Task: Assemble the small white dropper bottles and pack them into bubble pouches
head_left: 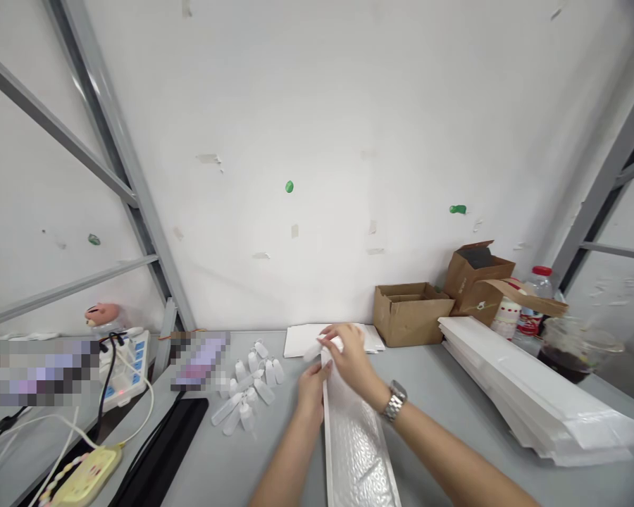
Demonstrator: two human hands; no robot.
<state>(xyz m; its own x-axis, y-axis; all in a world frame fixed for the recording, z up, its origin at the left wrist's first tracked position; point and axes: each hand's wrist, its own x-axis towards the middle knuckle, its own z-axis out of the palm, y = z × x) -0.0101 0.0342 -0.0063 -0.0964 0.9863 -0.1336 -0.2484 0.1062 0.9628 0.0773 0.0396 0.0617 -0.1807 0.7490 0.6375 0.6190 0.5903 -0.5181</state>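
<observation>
A long white bubble mailer [358, 443] lies lengthwise in front of me, its far end between my hands. My left hand [311, 387] grips its left edge near that end, thumb on top. My right hand [347, 348], with fingers bent in a pinch, is over the same end and holds a small translucent white piece [311, 351]. Whether that piece is a little bottle or part of the mailer I cannot tell. Left of my hands, several small whitish plastic bottles [264, 391], some with loops, lie in a loose cluster.
Flat white sheets [299, 341] lie behind my hands. An open cardboard box [415, 320] and a brown paper bag [475, 285] stand at the back right. Nearer is a stack of white mailers [539, 394], beside a drink cup [565, 355]. On the left are a power strip [129, 373] and cables.
</observation>
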